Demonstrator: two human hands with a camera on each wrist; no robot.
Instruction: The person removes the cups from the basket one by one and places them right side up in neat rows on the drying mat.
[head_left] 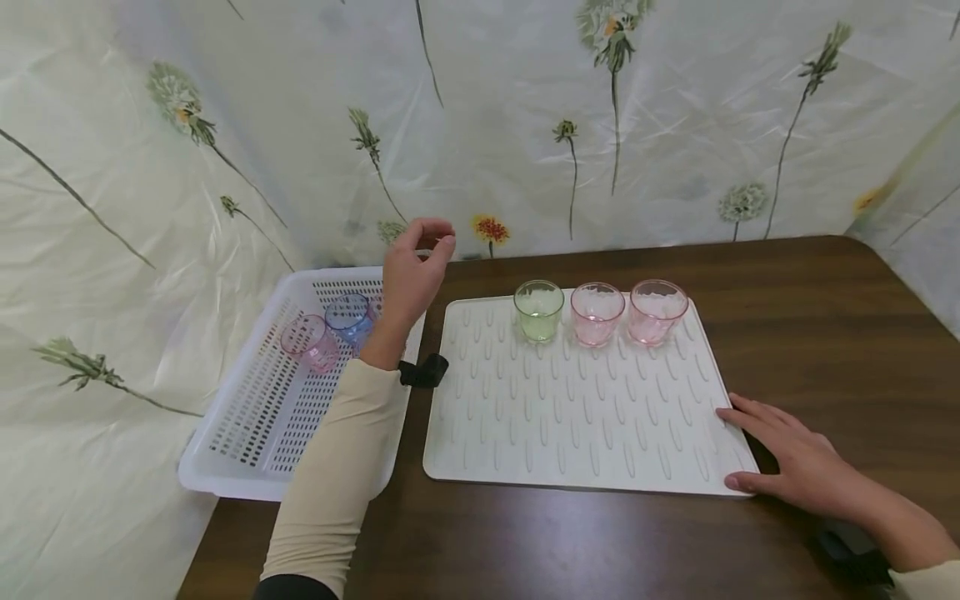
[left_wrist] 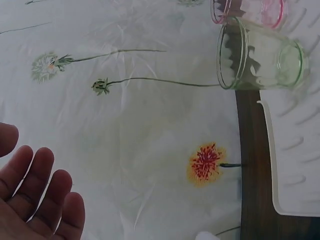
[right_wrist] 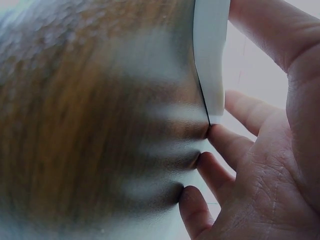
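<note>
On the left I see a white basket (head_left: 240, 483) with a pink glass (head_left: 309, 348) and a blue glass (head_left: 347, 312) in its far part, and by its far right corner the left hand (head_left: 416, 271) is raised, fingers loosely bent and holding nothing. On the white board (head_left: 555, 417) to the right, a green glass (head_left: 538, 312) and two pink glasses (head_left: 597, 318) (head_left: 656, 317) stand along the far side; I'd clear their rims when moving that hand. The right hand (head_left: 810, 467), fingers spread, touches the board's near right edge, where I'd press only lightly to steady it.
</note>
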